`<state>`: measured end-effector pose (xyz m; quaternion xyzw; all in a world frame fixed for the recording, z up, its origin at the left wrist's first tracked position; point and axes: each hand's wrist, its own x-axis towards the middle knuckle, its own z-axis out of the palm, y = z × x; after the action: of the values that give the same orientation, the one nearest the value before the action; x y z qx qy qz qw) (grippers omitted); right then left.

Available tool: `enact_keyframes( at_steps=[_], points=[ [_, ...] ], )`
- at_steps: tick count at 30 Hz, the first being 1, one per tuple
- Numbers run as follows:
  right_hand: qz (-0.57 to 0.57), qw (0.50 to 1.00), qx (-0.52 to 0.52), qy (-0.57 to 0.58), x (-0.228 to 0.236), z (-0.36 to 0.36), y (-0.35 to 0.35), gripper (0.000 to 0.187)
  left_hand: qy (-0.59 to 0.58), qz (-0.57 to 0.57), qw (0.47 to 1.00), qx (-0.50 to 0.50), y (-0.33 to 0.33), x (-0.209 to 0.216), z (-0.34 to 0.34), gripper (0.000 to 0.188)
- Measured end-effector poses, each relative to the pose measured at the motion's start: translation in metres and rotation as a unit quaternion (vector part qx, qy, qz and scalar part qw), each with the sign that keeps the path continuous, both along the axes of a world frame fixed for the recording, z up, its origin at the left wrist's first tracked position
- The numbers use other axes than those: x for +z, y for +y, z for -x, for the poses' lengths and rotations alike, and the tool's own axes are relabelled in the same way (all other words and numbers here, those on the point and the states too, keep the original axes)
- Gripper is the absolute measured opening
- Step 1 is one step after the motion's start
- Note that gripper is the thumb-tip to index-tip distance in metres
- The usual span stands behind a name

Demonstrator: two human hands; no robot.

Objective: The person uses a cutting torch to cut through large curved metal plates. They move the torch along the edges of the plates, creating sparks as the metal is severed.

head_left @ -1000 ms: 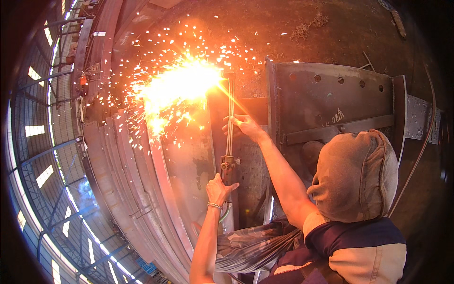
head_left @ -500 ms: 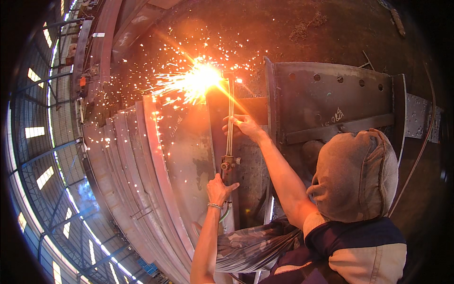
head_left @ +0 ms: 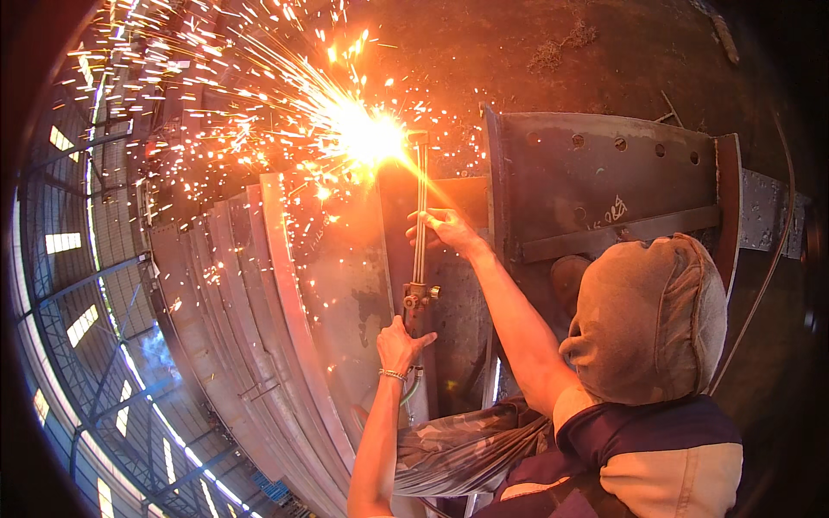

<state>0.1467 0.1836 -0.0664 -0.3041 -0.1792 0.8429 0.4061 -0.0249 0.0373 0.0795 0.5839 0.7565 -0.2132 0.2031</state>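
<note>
Neither of my hands is in view. Both visible arms appear to belong to a person in a cloth hood [head_left: 648, 324], crouched at the lower right. That person's left hand [head_left: 401, 347], with a bracelet at the wrist, is at the handle end of a cutting torch [head_left: 420, 259], just below its valve knobs. The person's right hand [head_left: 447, 228] supports the long metal tubes higher up. At the torch head, a white-orange glare [head_left: 373, 138] throws sparks and hides the tip and the cut. Below the glare lies a steel plate [head_left: 345, 268].
Long steel sections [head_left: 250, 293] lie side by side at left. A steel beam piece [head_left: 609, 164] with a row of holes stands at right. A hose or cable [head_left: 764, 293] runs along the right. Sparks scatter toward the upper left. A roof structure [head_left: 82, 285] curves along the left rim.
The spray of sparks has grown and now shoots farther toward the upper left. The hooded person's hands and the torch hold nearly the same place.
</note>
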Motion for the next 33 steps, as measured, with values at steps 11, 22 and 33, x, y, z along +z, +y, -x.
enact_keyframes(
  at_steps=[11,22,33],
  points=[
    [0.011,1.000,0.004,-0.019,0.0008,-0.0009,-0.0001,0.034,0.002,-0.005,1.000,-0.011,-0.0004,-0.0015,0.0025,0.062],
    [0.007,1.000,-0.018,0.001,-0.0046,0.0041,-0.0006,0.032,-0.021,-0.038,0.999,-0.017,-0.0028,-0.0067,0.0085,0.066],
    [0.013,1.000,-0.013,-0.007,-0.0027,-0.0002,-0.0010,0.032,0.019,-0.013,1.000,-0.019,0.0010,-0.0048,0.0043,0.065]
  ],
)
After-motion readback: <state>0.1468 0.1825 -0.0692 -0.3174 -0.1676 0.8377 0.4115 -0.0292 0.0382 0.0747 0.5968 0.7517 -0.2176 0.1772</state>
